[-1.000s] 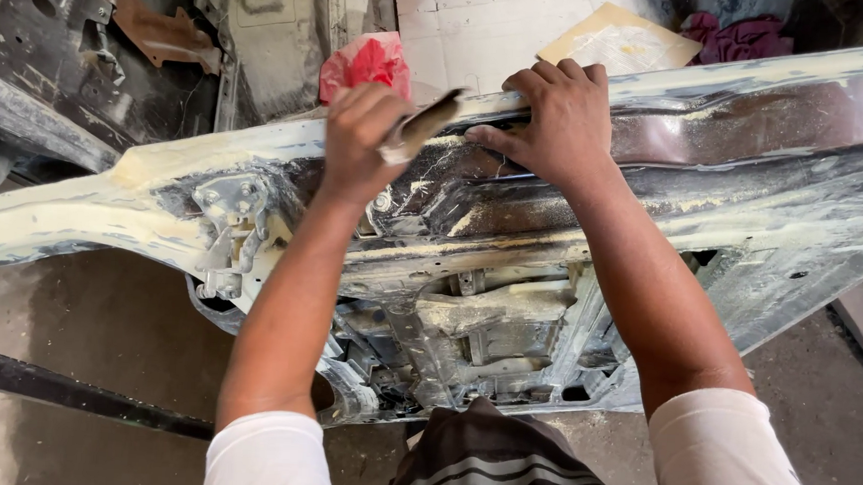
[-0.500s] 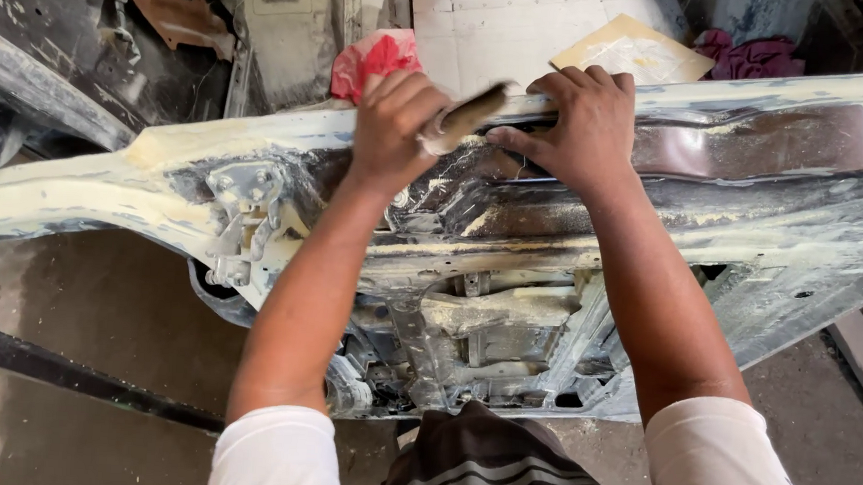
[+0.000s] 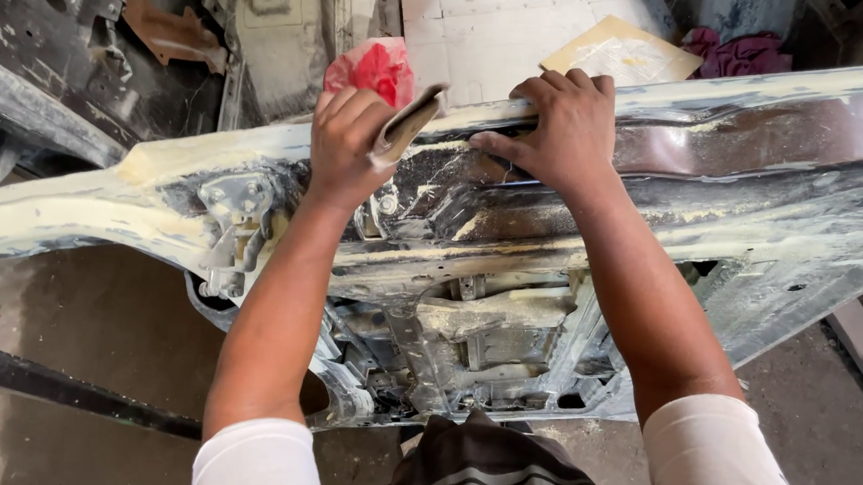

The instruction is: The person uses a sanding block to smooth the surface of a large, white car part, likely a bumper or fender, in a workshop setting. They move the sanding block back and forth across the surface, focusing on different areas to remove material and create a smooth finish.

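A bare metal car door panel [image 3: 756, 162], smeared with pale yellow filler, lies across the view in front of me. My left hand [image 3: 349, 148] is closed on a folded piece of tan sandpaper [image 3: 409, 123] and presses it against the panel's upper edge. My right hand [image 3: 558, 128] grips that same upper edge just to the right, fingers curled over the far side and thumb on the near face. The door's inner frame and hinge [image 3: 238, 223] show below my forearms.
A red rag [image 3: 377, 67] lies behind the panel near my left hand. A tan sheet of sandpaper [image 3: 618, 52] rests on a white board, with a purple cloth [image 3: 738, 52] at the back right. Dark car body parts [image 3: 54, 40] fill the upper left. Concrete floor [image 3: 77, 321] lies below.
My left hand with the sandpaper has slid a little along the panel's upper edge. My right hand keeps its grip on the edge.
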